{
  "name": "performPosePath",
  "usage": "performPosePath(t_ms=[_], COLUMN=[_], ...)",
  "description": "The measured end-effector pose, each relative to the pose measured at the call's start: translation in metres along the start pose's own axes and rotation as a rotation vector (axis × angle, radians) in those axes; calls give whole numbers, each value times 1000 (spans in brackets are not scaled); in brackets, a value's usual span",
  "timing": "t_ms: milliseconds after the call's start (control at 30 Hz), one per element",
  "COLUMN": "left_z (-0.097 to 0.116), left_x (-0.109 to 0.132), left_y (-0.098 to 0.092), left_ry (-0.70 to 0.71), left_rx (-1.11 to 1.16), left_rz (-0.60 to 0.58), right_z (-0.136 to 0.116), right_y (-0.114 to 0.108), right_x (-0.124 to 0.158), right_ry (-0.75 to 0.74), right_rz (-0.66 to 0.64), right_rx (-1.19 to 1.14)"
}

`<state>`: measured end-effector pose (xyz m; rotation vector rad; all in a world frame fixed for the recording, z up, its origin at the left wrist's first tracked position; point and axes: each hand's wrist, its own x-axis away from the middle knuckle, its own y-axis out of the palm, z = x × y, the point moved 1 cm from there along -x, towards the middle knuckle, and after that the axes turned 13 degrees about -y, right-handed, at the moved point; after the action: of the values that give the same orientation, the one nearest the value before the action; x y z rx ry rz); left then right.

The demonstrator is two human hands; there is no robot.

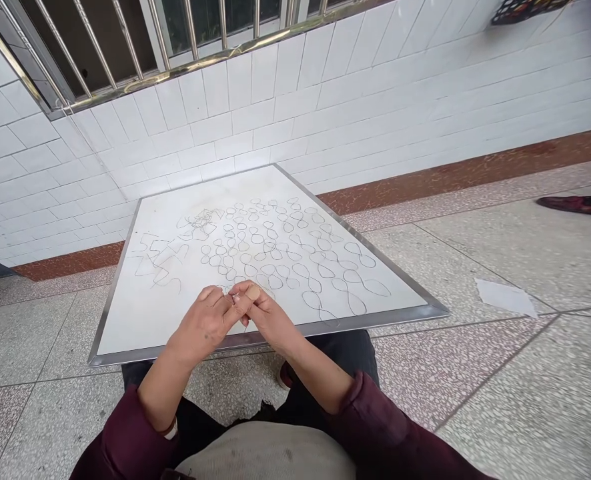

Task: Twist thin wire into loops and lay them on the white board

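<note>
A white board (140, 313) with a metal frame rests on my knees. Many thin wire loops (280, 250) shaped like figure eights lie in rows across it, and a tangle of loose wire (158, 263) lies at its left. My left hand (203, 323) and my right hand (265, 313) meet over the board's near edge. Their fingertips are pinched together on a small thin piece that looks like wire, too fine to make out. My sleeves are dark red.
A white tiled wall with a brown skirting runs behind the board, under a barred window (140, 40). The floor is speckled terrazzo. A white scrap of paper (505, 297) lies at the right. Someone's dark shoe (578, 203) shows at the right edge.
</note>
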<state>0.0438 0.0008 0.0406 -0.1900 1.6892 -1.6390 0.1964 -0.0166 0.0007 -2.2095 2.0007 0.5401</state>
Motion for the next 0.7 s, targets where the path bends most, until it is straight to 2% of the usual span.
performPosePath(t_ms=[100,267,600,700], left_z=[-2,-7,-17,-16], left_x=[1,7,19,21], left_y=[1,5,17,21], left_ry=[9,-82,-137,-205], left_rx=[-5,51,221,319], left_rz=[2,75,125,253], right_z=[0,-2,-5,-4], right_y=[0,1,3,4], right_x=[-2,-4,-8,-9], right_ry=[26,39,109,107], right_rz=[33,76,70,88], right_rx=[-44,-108,-122,-127])
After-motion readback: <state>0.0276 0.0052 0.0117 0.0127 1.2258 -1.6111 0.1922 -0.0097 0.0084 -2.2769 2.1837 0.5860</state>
